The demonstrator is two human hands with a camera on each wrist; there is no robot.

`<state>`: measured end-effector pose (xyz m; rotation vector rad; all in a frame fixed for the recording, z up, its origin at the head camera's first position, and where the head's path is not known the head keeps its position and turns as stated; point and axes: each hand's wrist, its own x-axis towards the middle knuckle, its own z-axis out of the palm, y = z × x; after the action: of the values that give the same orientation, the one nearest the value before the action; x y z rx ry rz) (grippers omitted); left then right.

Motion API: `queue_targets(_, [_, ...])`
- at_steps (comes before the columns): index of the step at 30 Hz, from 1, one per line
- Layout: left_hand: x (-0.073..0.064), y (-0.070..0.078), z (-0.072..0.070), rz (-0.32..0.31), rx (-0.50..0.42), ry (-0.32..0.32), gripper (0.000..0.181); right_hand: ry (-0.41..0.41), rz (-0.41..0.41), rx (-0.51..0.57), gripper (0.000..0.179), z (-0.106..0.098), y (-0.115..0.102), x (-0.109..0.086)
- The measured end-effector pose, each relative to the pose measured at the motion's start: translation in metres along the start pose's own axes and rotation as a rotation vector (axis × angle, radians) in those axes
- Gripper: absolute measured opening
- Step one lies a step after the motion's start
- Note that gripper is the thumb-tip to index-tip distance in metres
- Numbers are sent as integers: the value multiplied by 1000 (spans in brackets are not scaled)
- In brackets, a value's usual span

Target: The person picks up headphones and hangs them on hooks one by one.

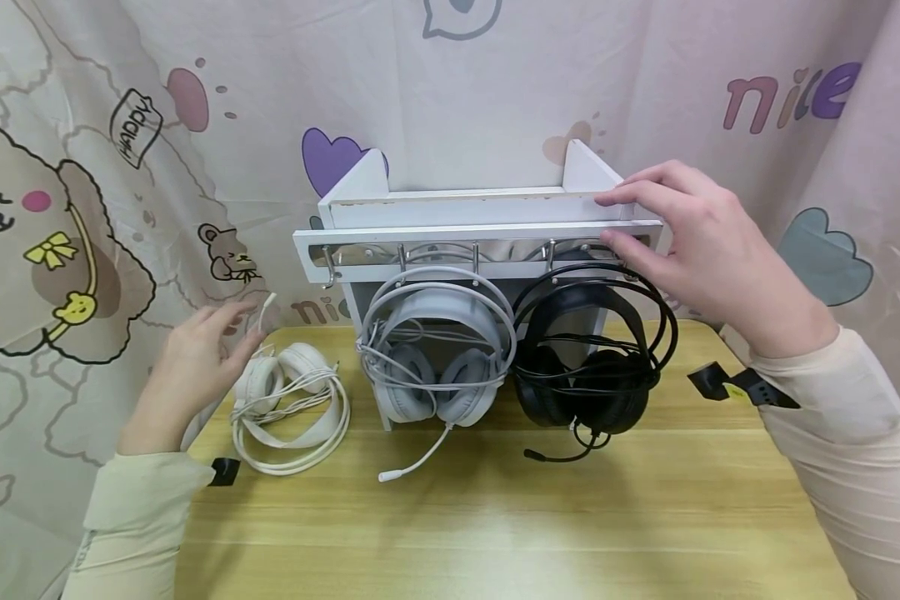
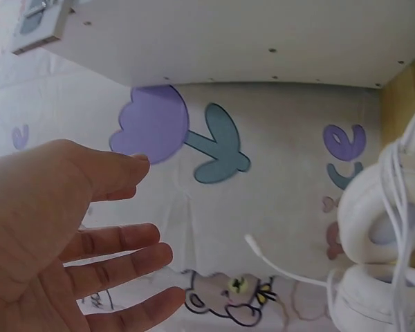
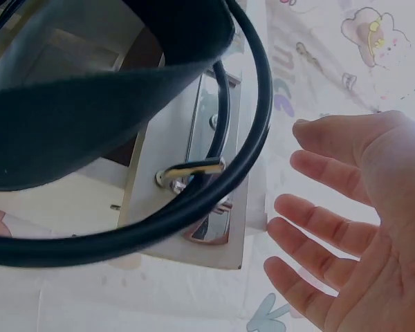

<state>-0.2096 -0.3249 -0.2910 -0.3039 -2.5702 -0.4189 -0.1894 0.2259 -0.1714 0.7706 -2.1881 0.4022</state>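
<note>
My left hand (image 1: 192, 367) is above a white headset (image 1: 282, 367) lying on the table with its cable looped over it. In the left wrist view the left hand (image 2: 90, 242) has its fingers spread, apart from the headset's thin microphone arm (image 2: 287, 272). My right hand (image 1: 701, 242) is by the right end of a white hook rack (image 1: 487, 271); the right wrist view shows the right hand (image 3: 346, 228) with nothing in its relaxed fingers. A black headset (image 1: 588, 375) hangs beneath it, and a light grey headset (image 1: 442, 367) hangs in the middle.
The rack's metal hooks (image 1: 476, 258) stick out towards me, below a white shelf (image 1: 465, 211). A wooden table (image 1: 495, 533) extends in front. Behind stands a printed curtain (image 1: 270, 83). The black headband (image 3: 90, 124) fills much of the right wrist view.
</note>
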Motion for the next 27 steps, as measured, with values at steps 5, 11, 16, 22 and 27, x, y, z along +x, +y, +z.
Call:
queue_targets(5, [-3, -14, 7, -49, 17, -45, 48, -15, 27, -4, 41, -1, 4, 2])
queue_targets(11, [-11, -35, 18, -77, 34, -87, 48, 0, 12, -17, 41, -1, 9, 4])
queue_targets(16, [-16, -52, 33, -75, 28, -98, 46, -3, 14, -24, 40, -1, 13, 5])
queue_targets(22, [-26, -65, 46, -62, 21, -120, 43, -24, 31, -29, 40, -1, 15, 5])
queue_targets(27, [-42, -71, 48, -108, 32, -216, 49, -41, 35, -30, 39, 1, 14, 7])
